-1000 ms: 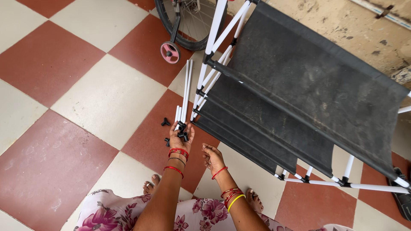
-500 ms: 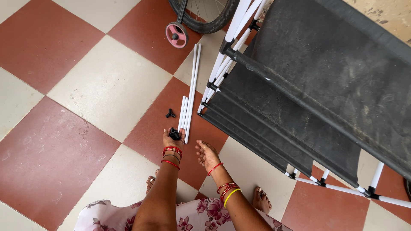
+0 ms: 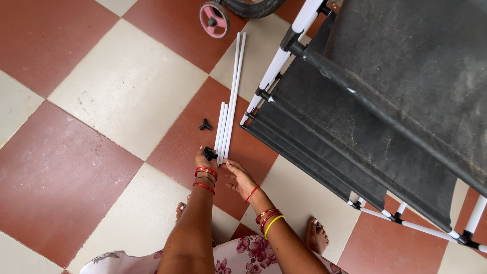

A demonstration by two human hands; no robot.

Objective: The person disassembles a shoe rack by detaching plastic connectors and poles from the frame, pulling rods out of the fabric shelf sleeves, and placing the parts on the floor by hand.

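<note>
White tubes [image 3: 227, 122] on checkered floor, centre of frame, both hands at their near ends.

Left hand [image 3: 205, 160]: fingers curled around small black connectors [image 3: 209, 153], just beside the short tubes' lower ends. Right hand [image 3: 238, 177]: fingers spread and flat, holding nothing, tips near the tube ends. 1 loose black connector [image 3: 205, 124] lies left of the tubes. Black fabric rack [image 3: 375, 101] with white frame fills the right side; pink wheel [image 3: 214, 19] at top.
</note>
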